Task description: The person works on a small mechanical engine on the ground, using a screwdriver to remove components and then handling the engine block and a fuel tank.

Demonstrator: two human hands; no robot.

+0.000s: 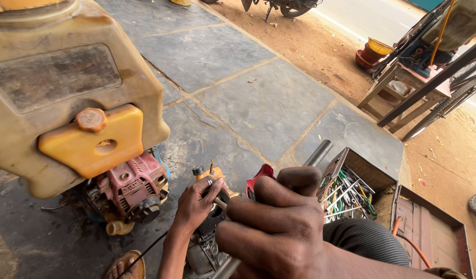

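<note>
**Two hands on a small engine beside an open toolbox**

Closest to the head camera, the right hand [279, 227] fills the lower middle of the view, its fingers curled tight around a smooth grey metal tube [316, 154] whose round open end pokes out beyond the knuckles toward the toolbox. Just past it, the left hand [196, 204] is bent at the wrist, a ring on one finger, with fingertips pinched together on a small part on top of a dark, greasy engine [207, 243] that sits on the floor between the person's legs. An orange fitting [209, 173] with a small dark knob stands just behind those fingers, and a glossy red curved cover [259, 178] shows between the two hands.

To the left stands a sprayer: a bulky, grimy cream plastic tank [67, 77] with an orange bracket and round cap, over a faded pink motor [132, 188] with ribbed casing. To the right lies a rusty metal toolbox [429, 227], lid open, its tray crowded with screwdrivers and spanners [346, 194]. Grey stone slabs [258, 98], stained and cracked, cover the floor, giving way to reddish dirt. A worn wooden stool [398, 88] stands well off at the upper right.
</note>
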